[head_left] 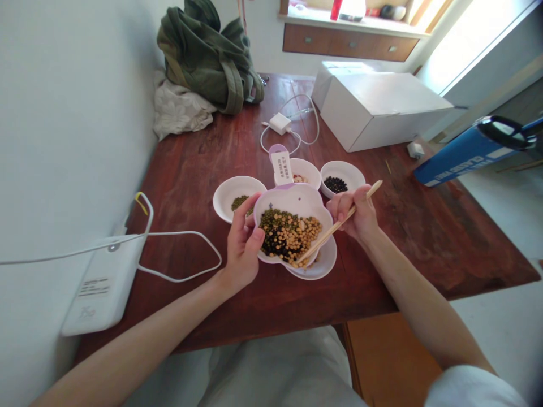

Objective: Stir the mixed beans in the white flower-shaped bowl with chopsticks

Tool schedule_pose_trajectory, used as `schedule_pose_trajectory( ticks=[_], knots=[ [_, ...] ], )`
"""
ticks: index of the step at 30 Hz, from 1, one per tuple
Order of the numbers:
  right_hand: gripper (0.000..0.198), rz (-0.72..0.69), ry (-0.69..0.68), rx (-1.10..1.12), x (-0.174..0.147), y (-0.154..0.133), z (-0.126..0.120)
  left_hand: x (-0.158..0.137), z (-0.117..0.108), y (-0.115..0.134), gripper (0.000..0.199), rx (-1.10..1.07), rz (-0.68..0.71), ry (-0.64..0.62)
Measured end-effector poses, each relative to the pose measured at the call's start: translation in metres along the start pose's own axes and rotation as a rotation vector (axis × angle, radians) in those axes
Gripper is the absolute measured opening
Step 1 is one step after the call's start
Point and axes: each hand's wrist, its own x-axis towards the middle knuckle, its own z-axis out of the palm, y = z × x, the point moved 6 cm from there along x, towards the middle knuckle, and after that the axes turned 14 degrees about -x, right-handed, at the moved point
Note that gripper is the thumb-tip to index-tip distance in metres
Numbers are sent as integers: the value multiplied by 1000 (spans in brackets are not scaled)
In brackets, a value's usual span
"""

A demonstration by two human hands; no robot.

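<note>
far left: white device (104, 282) with a looped cable (178, 249) lies on the wooden table (203, 158), untouched.

left hand (242, 243) is closed around the left rim of the flower-shaped bowl (297, 200), thumb over the edge, steadying it. the bowl sits at the near middle of the table, partly over a white saucer (322, 263).

bowl contents: mixed beans (288, 234), green, black and yellow together, heaped and plentiful.

behind the bowl, three small dishes. left dish (237, 195) holds a small cluster of green beans. middle dish (306, 172) shows only a few pale and reddish pieces, with a labelled card (280, 167) standing at it. right dish (341, 178) holds a small pile of black beans.

right hand (357, 213) is closed on the chopsticks (339, 226), held near their upper end; the tips reach down into the mix at the near rim. cannot tell whether a bean is pinched at the tips.

judgement: sorting is early. each dish has a small start, the bulk remains mixed in the bowl.
</note>
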Motion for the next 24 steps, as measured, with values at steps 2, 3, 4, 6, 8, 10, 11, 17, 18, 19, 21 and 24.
schedule_pose_trajectory(
  ticks=[2,3,4,6,8,10,11,17,18,19,21,24],
  knots=[
    [85,5,12,1,0,0,-2,0,0,0,52,-13,-4,-10],
    [86,4,33,1,0,-1,-4,0,0,0,52,-23,-8,-13],
    [86,-1,62,2,1,-2,-6,0,0,0,51,-31,-13,-13],
    [85,-31,126,6,1,-5,-11,1,-1,-1,50,-42,-22,-5],
    [84,-65,161,1,2,-8,-13,0,-1,-1,50,-46,-26,5],
    [83,-94,148,-21,1,-10,-13,0,-2,-2,51,-48,-31,6],
    [84,-106,132,-37,0,-11,-12,0,-2,-3,52,-47,-35,6],
    [81,-223,24,-144,-4,-26,-10,0,-3,-3,52,-46,-27,13],
    [80,-242,3,-158,-3,-29,-10,0,-3,-3,52,-48,-24,9],
    [80,-253,-19,-168,-2,-31,-11,1,-2,-3,52,-49,-24,5],
    [79,-260,-63,-178,3,-34,-11,1,-2,-3,52,-48,-33,3],
    [78,-238,-113,-179,13,-33,-9,0,-3,-3,53,-41,-44,14]
  ],
)
